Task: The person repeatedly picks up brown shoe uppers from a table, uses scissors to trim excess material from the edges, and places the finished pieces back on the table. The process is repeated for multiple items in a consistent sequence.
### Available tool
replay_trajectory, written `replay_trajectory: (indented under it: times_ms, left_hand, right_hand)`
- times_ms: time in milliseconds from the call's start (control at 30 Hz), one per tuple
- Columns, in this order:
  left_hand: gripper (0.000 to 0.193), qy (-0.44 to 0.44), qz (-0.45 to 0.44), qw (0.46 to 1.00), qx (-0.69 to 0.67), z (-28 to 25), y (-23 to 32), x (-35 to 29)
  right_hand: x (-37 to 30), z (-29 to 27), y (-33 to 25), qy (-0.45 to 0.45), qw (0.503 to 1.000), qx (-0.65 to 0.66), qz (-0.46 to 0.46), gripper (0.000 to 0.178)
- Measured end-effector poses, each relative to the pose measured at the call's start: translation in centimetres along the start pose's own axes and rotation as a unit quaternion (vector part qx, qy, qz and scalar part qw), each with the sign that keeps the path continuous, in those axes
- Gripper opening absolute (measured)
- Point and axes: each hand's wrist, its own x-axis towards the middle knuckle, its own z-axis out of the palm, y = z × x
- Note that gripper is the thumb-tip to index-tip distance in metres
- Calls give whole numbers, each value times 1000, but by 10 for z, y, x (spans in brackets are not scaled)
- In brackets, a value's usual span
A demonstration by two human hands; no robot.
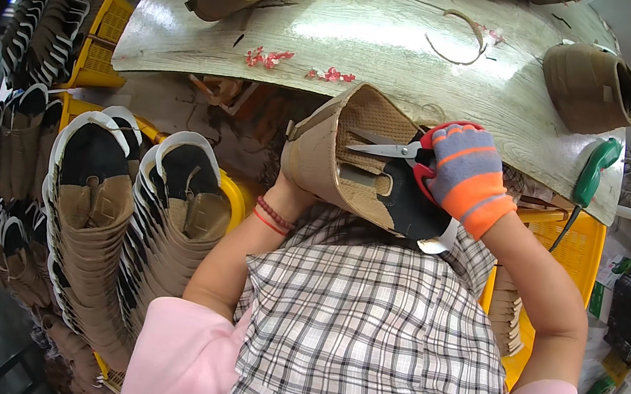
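A tan shoe upper (308,154) with a black section stands tilted in front of me, its opening turned up so the ribbed lining shows. My left hand (289,197) grips it from the left and underneath; most of those fingers are hidden behind it. In an orange and grey glove, my right hand (471,177) is closed round the red handles of a pair of scissors (387,150). The blades are parted and point left into the opening, above the black section. Whether they touch the lining I cannot tell.
Ahead is a pale wood-grain table (374,48) carrying thread scraps, red-and-white bits (269,58) and other uppers (588,91). A green corded tool (596,173) sits at its right edge. Nested stacks of uppers (87,242) fill the left, by yellow crates (102,36). Another yellow crate (583,267) stands right.
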Motion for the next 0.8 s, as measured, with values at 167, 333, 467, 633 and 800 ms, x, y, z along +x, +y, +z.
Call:
replay_trajectory:
  times_ms: [167,333,467,633,800]
  left_hand:
    - [50,25,19,999,32,7,6,-1]
    - [51,38,-45,985,-160,-10,-3,2]
    - [51,43,-59,984,-160,-18,-8,6]
    - [49,53,-19,998,-26,-12,-6,6]
    - [35,87,7,996,-12,-10,7,-9]
  right_hand:
    - [6,5,1,39,998,-30,-47,23]
    - [2,1,12,27,997,-59,-49,15]
    - [-2,-10,17,51,998,-4,-28,15]
    - [4,-3,13,41,998,-2,-50,19]
    - [-9,-2,17,52,993,97,28,25]
